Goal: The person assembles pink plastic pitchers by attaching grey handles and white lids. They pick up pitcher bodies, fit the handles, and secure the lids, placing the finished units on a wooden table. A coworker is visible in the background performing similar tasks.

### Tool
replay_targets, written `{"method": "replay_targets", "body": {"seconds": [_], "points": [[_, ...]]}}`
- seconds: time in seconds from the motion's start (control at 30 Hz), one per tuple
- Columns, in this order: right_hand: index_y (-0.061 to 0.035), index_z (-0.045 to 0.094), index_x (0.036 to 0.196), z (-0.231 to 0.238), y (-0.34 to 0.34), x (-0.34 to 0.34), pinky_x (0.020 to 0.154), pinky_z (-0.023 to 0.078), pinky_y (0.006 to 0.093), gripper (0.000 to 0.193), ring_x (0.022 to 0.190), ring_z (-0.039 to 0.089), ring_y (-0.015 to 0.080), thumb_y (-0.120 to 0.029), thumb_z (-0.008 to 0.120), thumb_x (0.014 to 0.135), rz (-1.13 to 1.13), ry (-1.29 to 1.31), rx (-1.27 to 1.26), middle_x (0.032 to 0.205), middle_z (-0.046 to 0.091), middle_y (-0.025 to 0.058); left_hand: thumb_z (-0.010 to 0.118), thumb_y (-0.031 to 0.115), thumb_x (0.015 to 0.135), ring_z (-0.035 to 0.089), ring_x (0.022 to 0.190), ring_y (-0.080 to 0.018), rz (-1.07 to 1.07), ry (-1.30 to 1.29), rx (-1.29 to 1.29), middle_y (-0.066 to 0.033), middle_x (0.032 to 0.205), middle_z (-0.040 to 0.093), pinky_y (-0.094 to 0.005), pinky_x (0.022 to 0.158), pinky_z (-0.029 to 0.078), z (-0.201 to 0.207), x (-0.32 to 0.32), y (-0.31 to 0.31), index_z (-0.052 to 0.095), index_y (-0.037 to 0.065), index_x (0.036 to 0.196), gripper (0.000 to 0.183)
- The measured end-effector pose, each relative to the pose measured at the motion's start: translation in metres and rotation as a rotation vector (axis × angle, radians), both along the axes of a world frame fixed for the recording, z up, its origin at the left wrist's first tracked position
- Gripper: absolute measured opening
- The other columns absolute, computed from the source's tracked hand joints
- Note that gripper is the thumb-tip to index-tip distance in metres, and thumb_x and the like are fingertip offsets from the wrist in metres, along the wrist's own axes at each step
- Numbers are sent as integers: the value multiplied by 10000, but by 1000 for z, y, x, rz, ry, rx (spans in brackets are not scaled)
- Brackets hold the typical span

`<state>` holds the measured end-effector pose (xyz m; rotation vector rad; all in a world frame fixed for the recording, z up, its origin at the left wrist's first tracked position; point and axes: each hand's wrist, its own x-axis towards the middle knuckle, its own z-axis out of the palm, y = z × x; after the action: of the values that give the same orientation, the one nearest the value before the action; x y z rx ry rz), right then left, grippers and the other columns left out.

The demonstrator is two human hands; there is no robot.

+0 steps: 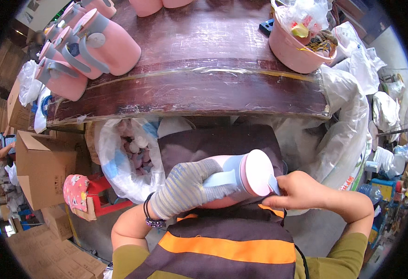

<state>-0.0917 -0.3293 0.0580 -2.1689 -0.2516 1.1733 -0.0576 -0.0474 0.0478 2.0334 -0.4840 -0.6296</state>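
Pitcher [235,170], long axis crosswise, lid [260,173] rightward — left fingers [219,190] gripping handle [220,178], right fingers [278,201] pinching lip [273,184].

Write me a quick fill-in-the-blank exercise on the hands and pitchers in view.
The left hand wears a striped ____.
It grips one pink pitcher by its ____.
The bare hand is the person's ____ one.
On the table, the grouped pink pitchers stand toward the ____ end.

Missing words: glove; handle; right; left.
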Motion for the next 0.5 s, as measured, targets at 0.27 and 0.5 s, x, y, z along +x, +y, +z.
{"method": "replay_targets", "body": {"seconds": [0.27,0.5], "points": [[-186,512,1301,17,-6,10,887,478,412,727,1076,587,281,-486,738,678,394,-971,123,1242,559,117,823,260,678,550,707,-75,-420,293,-147,-20,707,600,-270,644,461,-30,69,21,660,22,834,327],[-239,553,1273,-7,21,29,909,420,461,655,1141,536,273,-541,692,707,585,-1012,521,1285,519,98,765,346,732,597,682,-169,-523,208,-154,-105,742,639,-323,640,472,-29,64,2,665,32,854,352]]}}
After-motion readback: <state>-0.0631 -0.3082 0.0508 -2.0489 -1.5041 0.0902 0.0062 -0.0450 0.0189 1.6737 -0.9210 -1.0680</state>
